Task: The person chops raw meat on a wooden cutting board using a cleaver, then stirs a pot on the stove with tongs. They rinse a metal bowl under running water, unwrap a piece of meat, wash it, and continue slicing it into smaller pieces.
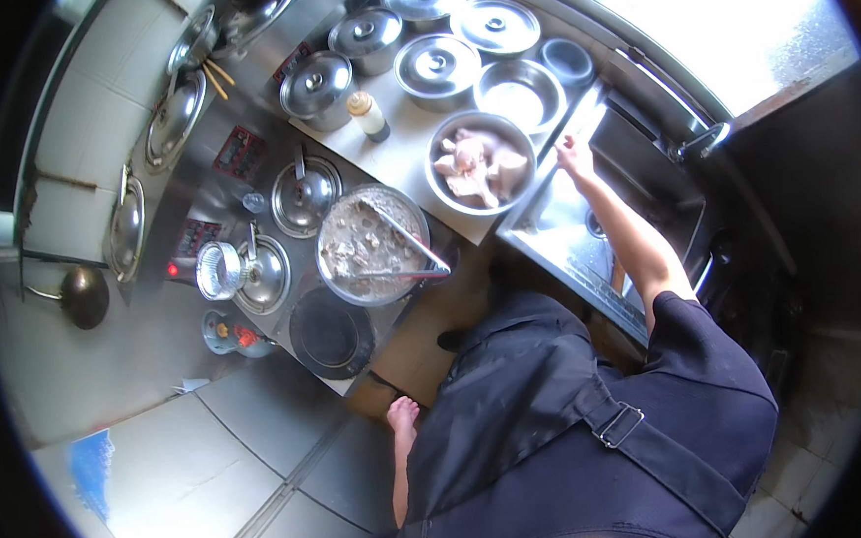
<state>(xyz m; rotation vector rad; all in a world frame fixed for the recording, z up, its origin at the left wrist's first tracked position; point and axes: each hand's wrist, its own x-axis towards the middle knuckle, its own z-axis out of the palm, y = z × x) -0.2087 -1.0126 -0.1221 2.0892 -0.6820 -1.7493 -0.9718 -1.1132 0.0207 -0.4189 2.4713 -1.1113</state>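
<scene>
My right hand (575, 155) is over the near-left rim of a metal sink (547, 236), just right of a steel bowl (436, 183). Pale raw poultry pieces (472, 163) fill that bowl. Glare blurs the fingertips, so I cannot tell whether they hold anything. My left hand (402, 413) hangs low beside the apron, its fingers curled and nothing visible in them. Before me a wide pot (323, 272) stands on the stove, with greyish, chunky liquid (351, 237) in it. Metal tongs (441, 268) lie spread across this pot, their bend over the rim.
Several lidded steel pots (436, 65) stand at the back, by an uncovered steel pot (519, 93) and a squeeze bottle (367, 114). Two lidded pans (308, 195) (264, 275) line the stove's left. A dark round hob (331, 334) lies at its near corner. A ladle (83, 297) hangs left.
</scene>
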